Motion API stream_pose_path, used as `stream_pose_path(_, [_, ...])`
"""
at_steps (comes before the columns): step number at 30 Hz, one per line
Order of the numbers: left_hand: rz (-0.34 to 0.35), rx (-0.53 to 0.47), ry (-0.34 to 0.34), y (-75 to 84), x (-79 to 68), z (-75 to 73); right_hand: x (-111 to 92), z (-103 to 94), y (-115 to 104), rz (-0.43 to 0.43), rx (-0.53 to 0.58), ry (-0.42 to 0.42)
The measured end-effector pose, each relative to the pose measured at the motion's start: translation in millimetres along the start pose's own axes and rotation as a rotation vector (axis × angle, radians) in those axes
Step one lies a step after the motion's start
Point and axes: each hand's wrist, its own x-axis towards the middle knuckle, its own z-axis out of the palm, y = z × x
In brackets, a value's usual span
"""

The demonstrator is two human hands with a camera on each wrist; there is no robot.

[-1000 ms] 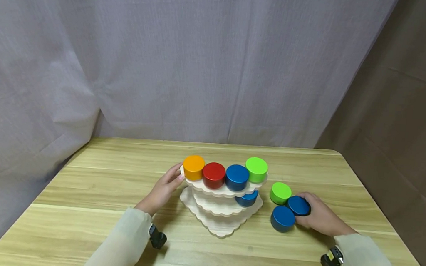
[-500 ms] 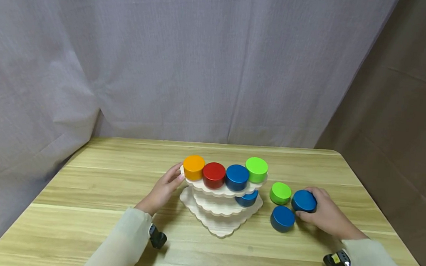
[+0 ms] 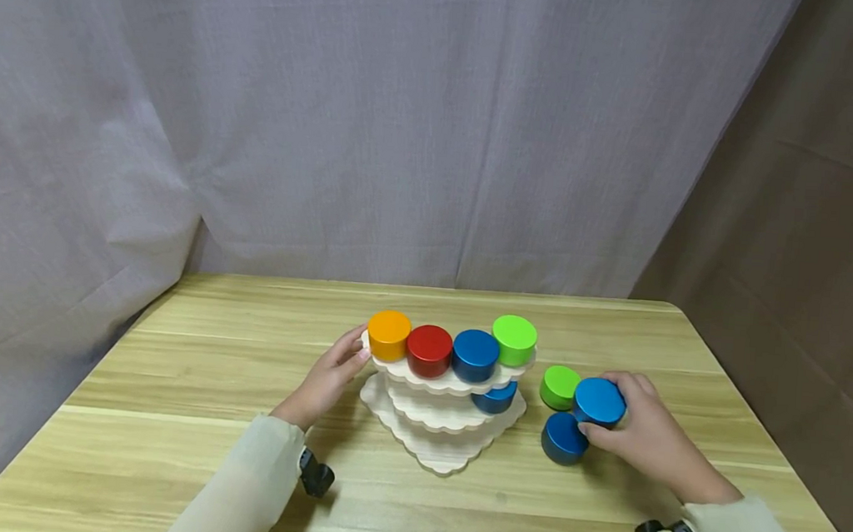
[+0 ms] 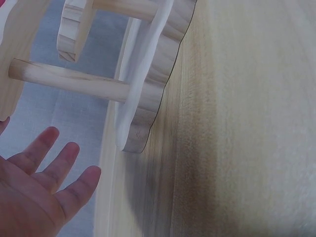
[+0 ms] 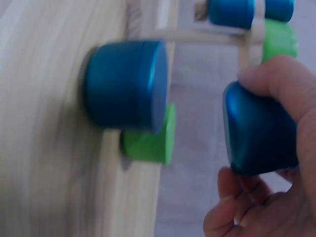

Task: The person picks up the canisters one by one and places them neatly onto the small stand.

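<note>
My right hand (image 3: 646,434) grips a round blue tin (image 3: 599,401) between thumb and fingers. In the right wrist view, that blue tin (image 5: 259,131) is raised off the table. Just below and left of it stand another blue tin (image 3: 563,440) and a green tin (image 3: 559,387). A tiered wooden stand (image 3: 438,451) with scalloped edges is at the centre. Its top tier carries an orange tin (image 3: 388,336), a red tin (image 3: 430,351), a blue tin (image 3: 475,356) and a green tin (image 3: 514,340). My left hand (image 3: 323,383) touches the top tier's left edge, several fingers extended (image 4: 47,182).
One more blue tin (image 3: 494,398) sits on the middle tier, partly covered by the top tier. Wooden posts (image 4: 69,79) join the tiers. The wood-grain table (image 3: 182,414) ends at a grey curtain (image 3: 332,125) behind and a brown curtain (image 3: 811,246) on the right.
My right hand first drew the blue tin right, away from the other two tins, then lifted it and moved it back left. The left hand and the stand stay put.
</note>
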Motion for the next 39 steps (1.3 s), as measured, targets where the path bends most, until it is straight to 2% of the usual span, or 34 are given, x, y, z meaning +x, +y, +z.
stream_pose_path(5, [0.013, 0.017, 0.020, -1.4, -1.9, 1.2, -3.8, 5.4, -16.5, 0.036, 0.011, 0.011])
stream_pose_path(10, [0.006, -0.011, 0.006, 1.1, -3.4, 0.4, -7.2, 13.1, -33.7, 0.069, 0.021, 0.006])
stream_pose_path(17, [-0.006, 0.000, -0.013, 30.6, -18.6, 0.2, -12.6, 24.2, -58.8, 0.069, 0.032, 0.013])
stream_pose_path(25, [-0.008, -0.006, -0.016, 31.1, -18.9, 0.5, -13.5, 37.4, -75.7, 0.081, 0.063, 0.005])
stream_pose_path(29, [-0.003, -0.002, -0.022, 30.7, -18.2, 0.2, -14.7, 46.7, -82.1, 0.060, 0.080, 0.018])
stream_pose_path(33, [-0.003, -0.005, -0.023, 30.6, -18.0, -0.3, -16.7, 55.7, -90.6, 0.039, 0.065, 0.028])
stream_pose_path(39, [0.001, -0.007, -0.021, 29.4, -17.7, 0.5, -17.8, 65.3, -103.6, 0.066, 0.054, 0.002])
